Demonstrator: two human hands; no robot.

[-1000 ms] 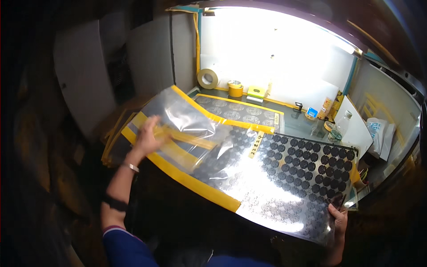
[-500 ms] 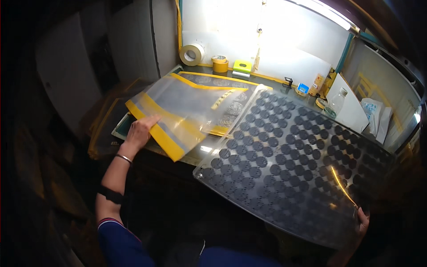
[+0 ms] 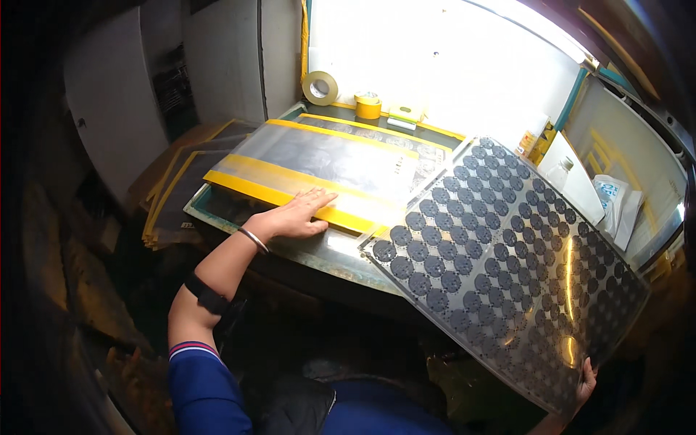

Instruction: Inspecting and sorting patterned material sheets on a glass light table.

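**Left hand (image 3: pixel 296 214) flat, right hand (image 3: pixel 586 380) gripping**

The left arm reached forward, fingers loosely spread on the yellow-edged film (image 3: pixel 312 156). The right hand clasped the dotted sheet (image 3: pixel 493 246) near its lower right corner. The film already lay across the worktable (image 3: pixel 348 259); the sheet slanted beyond the front edge, not laid flat.

The bare left hand (image 3: pixel 296 216) lay palm down, fingers extended rightward and thumb apart, its bare forearm (image 3: pixel 226 262) slanting up from the lower left. The bare right hand (image 3: pixel 586 382), partly hidden, gripped with fingers upward.
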